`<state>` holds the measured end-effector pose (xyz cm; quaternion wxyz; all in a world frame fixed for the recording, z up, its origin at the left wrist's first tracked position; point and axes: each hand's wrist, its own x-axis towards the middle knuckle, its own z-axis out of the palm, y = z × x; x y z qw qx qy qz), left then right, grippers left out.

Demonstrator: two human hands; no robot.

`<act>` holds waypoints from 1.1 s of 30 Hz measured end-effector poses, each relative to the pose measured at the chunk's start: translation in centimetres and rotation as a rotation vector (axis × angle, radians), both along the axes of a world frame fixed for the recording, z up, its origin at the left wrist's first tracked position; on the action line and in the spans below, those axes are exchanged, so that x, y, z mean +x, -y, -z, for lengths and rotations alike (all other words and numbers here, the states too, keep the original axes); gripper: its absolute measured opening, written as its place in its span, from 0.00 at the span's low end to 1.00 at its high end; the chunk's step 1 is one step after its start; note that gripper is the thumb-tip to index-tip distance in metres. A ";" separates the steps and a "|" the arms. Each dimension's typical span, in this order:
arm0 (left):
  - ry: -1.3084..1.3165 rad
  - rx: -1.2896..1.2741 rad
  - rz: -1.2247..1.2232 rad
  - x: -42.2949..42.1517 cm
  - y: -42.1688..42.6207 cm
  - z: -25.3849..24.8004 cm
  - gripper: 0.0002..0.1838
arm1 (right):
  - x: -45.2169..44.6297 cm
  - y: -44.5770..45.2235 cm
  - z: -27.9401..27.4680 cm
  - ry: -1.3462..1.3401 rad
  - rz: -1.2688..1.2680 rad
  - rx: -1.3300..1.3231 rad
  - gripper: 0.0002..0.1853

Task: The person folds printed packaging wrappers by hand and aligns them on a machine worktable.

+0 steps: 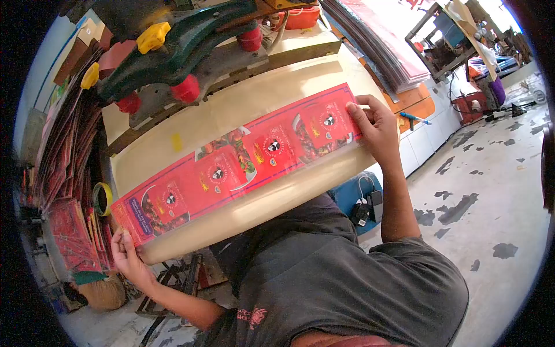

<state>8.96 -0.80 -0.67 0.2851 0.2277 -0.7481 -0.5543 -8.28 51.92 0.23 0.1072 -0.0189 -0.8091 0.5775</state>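
Note:
A long red printed plastic sheet with repeated round logos and food pictures stretches slantwise in front of me. My left hand pinches its lower left corner between thumb and fingers. At the upper right end, my right hand grips the other edge, thumb on top. The sheet lies over or just above the cream-coloured work table; I cannot tell whether it touches. Behind it stands a machine with a dark green clamp frame, red knobs and yellow knobs.
Stacks of red printed sheets and a yellow tape roll are at the left. A flat stack of sheets lies at the upper right, near a blue pen. Black adapters sit on a blue surface beside my lap.

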 end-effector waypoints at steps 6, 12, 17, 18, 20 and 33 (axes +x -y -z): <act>0.132 -0.105 -0.003 -2.3 -0.4 -0.5 0.17 | -1.1 -1.2 0.1 -0.024 0.021 0.339 0.16; 0.189 -0.082 0.064 -4.2 -1.1 -0.3 0.23 | -2.4 -2.6 0.2 0.052 -0.044 0.468 0.23; 0.190 -0.156 0.092 -4.2 -0.5 0.5 0.24 | -3.8 -3.6 1.6 0.027 -0.204 0.189 0.26; 0.188 -0.175 0.102 -4.1 -0.5 0.7 0.24 | -4.0 -3.9 1.9 0.046 -0.223 0.127 0.26; 0.184 -0.224 0.124 -4.0 -0.3 0.7 0.24 | -3.9 -4.0 1.6 0.024 -0.246 0.105 0.22; 0.167 -0.276 0.122 -4.3 -1.3 0.2 0.22 | -4.2 -5.6 -0.8 0.183 -0.348 -0.194 0.13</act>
